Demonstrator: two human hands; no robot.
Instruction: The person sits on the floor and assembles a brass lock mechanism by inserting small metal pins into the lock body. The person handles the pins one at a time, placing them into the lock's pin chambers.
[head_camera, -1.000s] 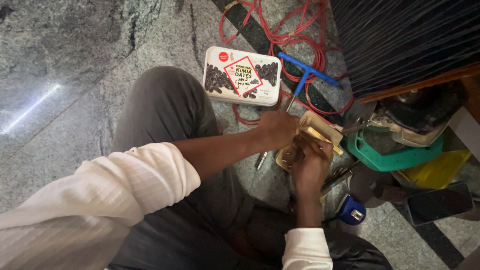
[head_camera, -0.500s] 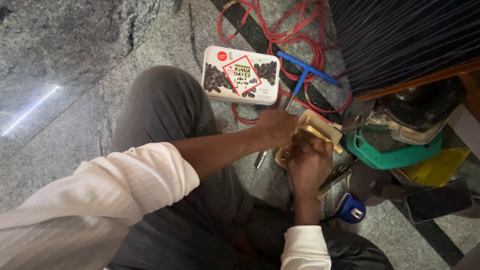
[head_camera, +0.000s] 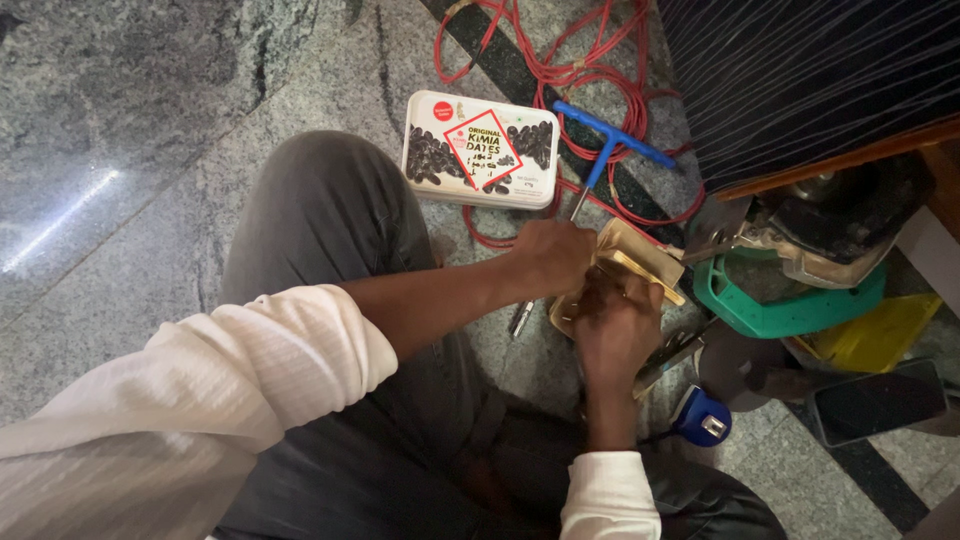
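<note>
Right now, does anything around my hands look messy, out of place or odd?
Yes. The red cable sprawls in loose tangled loops across the stone floor, running under the white food tin and the blue T-handled tool. Both hands grip a brass-coloured piece.

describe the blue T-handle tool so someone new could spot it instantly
Start at the white lidded box on the stone floor, above the person's knee. Just right of it, over the tangle of red cable, lies the T-handle tool. It is the only bright blue T shape there, its metal shaft pointing down toward the left hand.
</note>
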